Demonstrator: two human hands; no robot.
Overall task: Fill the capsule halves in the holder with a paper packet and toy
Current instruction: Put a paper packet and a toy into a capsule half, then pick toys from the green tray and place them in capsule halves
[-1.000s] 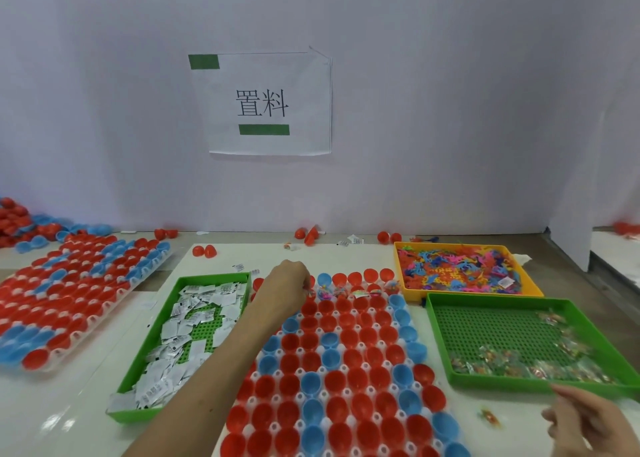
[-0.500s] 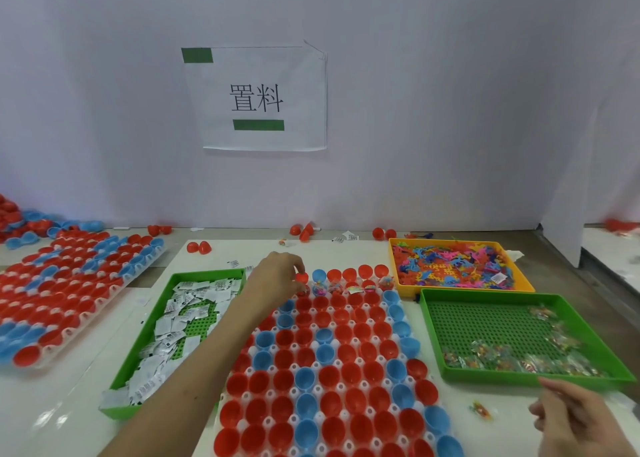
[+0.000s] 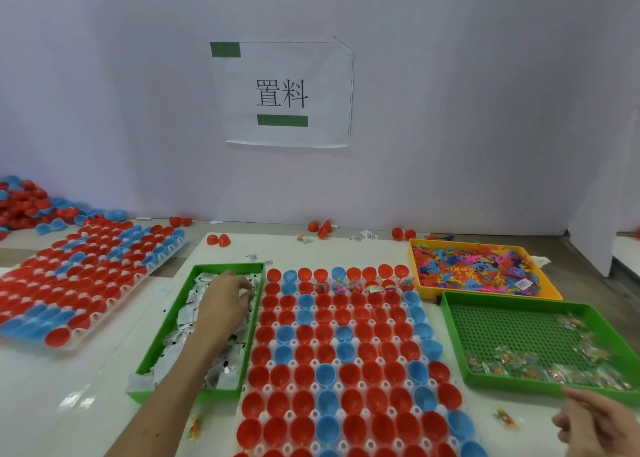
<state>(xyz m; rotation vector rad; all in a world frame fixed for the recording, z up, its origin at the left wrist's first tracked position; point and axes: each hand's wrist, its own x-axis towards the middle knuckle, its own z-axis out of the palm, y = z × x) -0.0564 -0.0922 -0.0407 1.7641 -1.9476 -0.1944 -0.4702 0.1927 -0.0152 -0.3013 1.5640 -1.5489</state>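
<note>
The holder (image 3: 346,352) of red and blue capsule halves lies flat on the tabletop (image 3: 104,387) between my two hands, open cups facing up so anything I drop simply stays put. Only a run of cups in its second row from the far edge shows colourful fillings (image 3: 363,287); the rest look empty, so I judge the job barely begun.

My left hand (image 3: 225,300) is down in the green tray of paper packets (image 3: 194,321), which sits touching the holder's left edge, a short reach from the cups. The fingers are curled among the white packets; whether they have pinched one I cannot tell.

My right hand (image 3: 602,425) hovers low at my near right, fingers loosely bent and apart, nothing clearly in them. Just beyond it is the green tray of wrapped toys (image 3: 536,342), its bags heaped toward my side (handy for this hand). One stray wrapped piece (image 3: 505,418) lies on the tabletop just left of that hand. Further beyond is a yellow tray (image 3: 481,269) of loose coloured plastic figures.

Far to my left sits a second holder (image 3: 86,280), well apart from the work.
</note>
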